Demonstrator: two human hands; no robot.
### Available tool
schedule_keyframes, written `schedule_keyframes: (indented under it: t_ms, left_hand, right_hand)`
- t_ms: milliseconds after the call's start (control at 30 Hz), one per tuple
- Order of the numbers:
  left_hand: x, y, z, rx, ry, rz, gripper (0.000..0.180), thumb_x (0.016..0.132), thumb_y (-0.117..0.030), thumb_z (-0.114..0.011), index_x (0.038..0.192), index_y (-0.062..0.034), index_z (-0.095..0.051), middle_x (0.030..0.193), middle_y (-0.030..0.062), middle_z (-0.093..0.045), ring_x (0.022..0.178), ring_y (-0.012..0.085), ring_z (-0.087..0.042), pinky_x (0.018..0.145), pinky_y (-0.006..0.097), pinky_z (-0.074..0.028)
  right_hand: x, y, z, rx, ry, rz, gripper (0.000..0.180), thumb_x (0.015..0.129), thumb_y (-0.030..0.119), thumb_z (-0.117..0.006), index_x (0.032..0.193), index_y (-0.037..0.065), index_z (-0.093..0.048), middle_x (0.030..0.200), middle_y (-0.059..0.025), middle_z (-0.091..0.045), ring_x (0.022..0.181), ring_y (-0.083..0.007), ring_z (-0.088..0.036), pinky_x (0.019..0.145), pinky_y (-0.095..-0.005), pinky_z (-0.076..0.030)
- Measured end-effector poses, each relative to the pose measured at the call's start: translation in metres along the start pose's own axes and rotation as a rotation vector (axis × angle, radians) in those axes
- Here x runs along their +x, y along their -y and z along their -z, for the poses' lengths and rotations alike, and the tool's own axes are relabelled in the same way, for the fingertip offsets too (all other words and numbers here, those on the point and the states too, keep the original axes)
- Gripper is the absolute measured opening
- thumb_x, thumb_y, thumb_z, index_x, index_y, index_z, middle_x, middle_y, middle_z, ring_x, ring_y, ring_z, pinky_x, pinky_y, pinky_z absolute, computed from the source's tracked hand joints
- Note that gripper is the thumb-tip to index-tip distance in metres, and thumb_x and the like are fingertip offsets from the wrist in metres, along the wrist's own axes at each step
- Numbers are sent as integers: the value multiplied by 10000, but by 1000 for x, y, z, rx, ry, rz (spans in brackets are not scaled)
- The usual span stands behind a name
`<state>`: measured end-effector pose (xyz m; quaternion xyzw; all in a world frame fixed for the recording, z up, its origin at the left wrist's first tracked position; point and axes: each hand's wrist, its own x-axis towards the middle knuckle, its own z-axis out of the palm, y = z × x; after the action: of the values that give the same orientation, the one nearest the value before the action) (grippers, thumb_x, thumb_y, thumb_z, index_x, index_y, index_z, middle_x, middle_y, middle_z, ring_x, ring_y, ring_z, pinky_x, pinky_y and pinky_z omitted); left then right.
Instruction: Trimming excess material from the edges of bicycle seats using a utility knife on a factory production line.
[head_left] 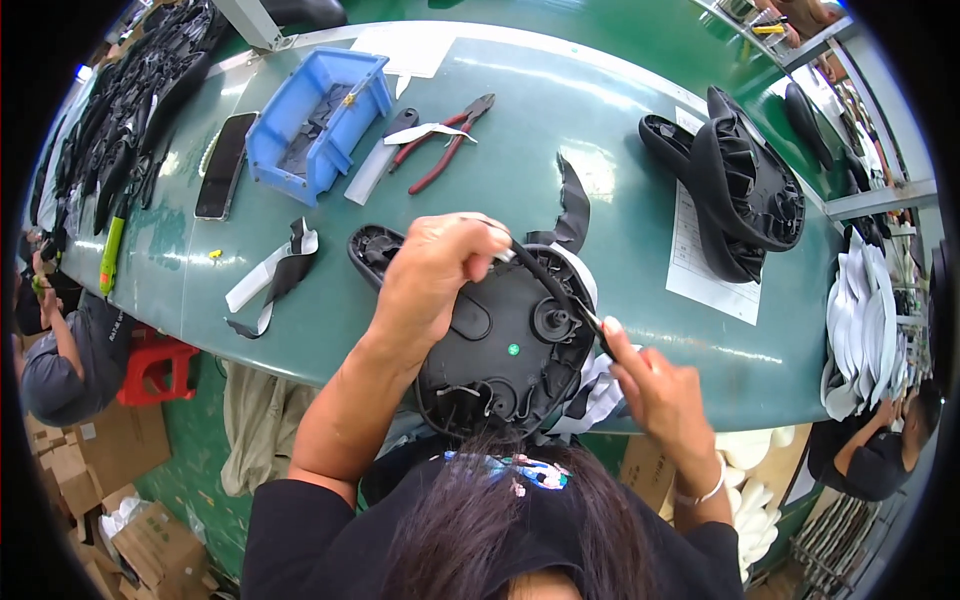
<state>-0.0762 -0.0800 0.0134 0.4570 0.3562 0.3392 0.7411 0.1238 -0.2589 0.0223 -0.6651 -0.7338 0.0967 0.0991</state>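
Note:
In front of me lies a black moulded shell (470,345) with a raised rim, round fittings and a small green dot. My left hand (430,275) is closed above its far left side, pinching one end of a black strip (540,272). That strip runs taut across toward the shell's right rim. My right hand (658,395) is closed beside that rim on a slim dark tool (594,325) with a shiny metal tip, whose exact kind I cannot make out. The tip meets the strip's lower end. White and black fabric (595,395) hangs at the shell's lower right.
Beyond are a blue bin (318,125) with dark scraps, red-handled pliers (445,145), a blade tool (382,160) and a phone (226,165). Strips (275,275) lie left. Stacked black padded shells (735,190) stand right on paper. People sit at both sides.

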Motion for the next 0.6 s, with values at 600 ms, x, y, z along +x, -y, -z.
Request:
schedule_keyframes:
  t_ms: [600]
  left_hand:
    - [65, -10, 1, 993, -318, -1153, 267, 675, -117, -716, 591, -55, -470, 597, 52, -431, 608, 211, -420, 647, 328, -346]
  right_hand:
    - [28, 45, -4, -122, -120, -248, 435, 885, 193, -560, 1316, 188, -501, 599, -86, -551, 444, -279, -539, 412, -406, -387]
